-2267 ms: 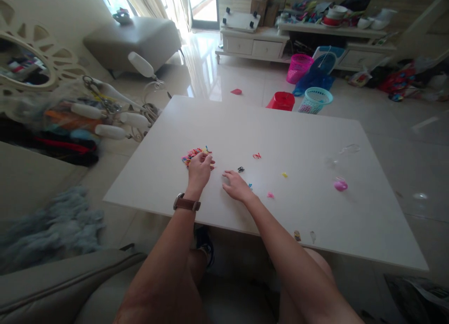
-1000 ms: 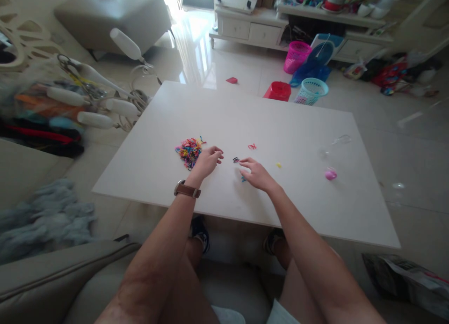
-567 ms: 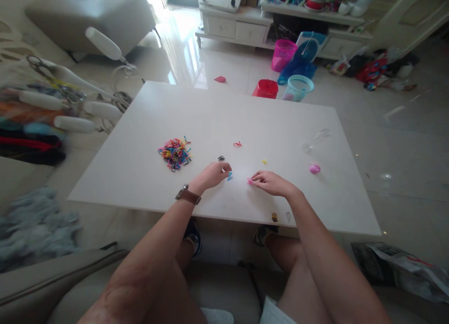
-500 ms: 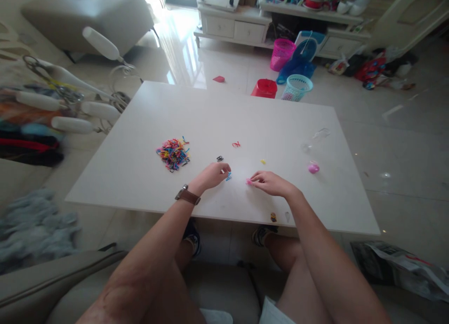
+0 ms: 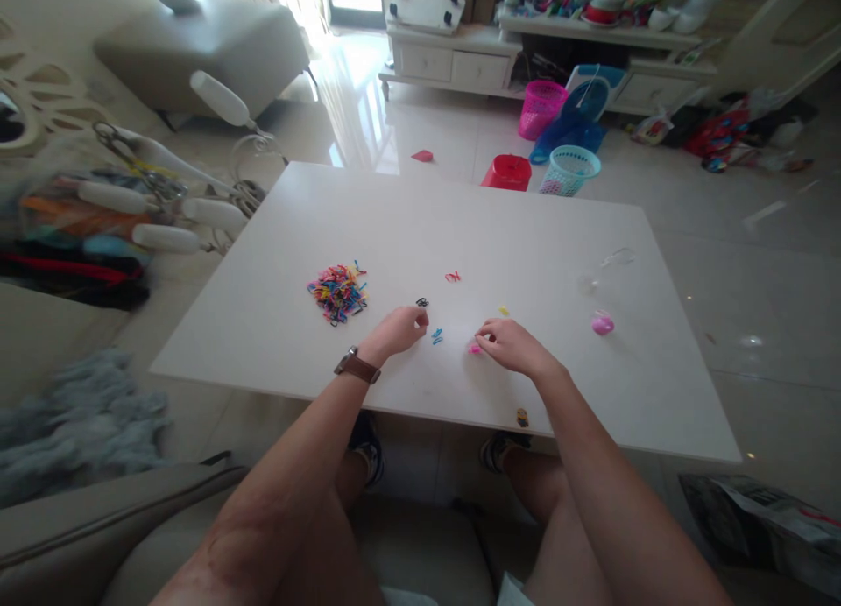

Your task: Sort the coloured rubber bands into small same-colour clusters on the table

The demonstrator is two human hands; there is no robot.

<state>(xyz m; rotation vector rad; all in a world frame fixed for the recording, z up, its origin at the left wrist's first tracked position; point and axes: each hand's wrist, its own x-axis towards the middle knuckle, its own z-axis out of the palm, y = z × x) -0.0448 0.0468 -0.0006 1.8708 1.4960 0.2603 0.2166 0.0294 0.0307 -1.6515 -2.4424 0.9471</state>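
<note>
Right hand (image 5: 505, 344) down at the small bright-pink bands (image 5: 474, 349), right of the multicoloured heap of bands (image 5: 337, 292)!
Its fingers bunch there, left hand (image 5: 398, 329) curled nearer the heap; can't tell if either grips. Looks like fine handling, calling for a light pinch; white desk (image 5: 394, 221) stretches beyond the heap, near edge before it.

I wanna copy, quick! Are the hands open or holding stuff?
Left hand: curled beside blue rubber bands; can't tell if holding anything.
Right hand: by pink rubber bands; can't tell if gripping.

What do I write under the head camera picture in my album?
Left hand near blue bits, right hand near pink bits, and a colourful pile on a white table.
</note>
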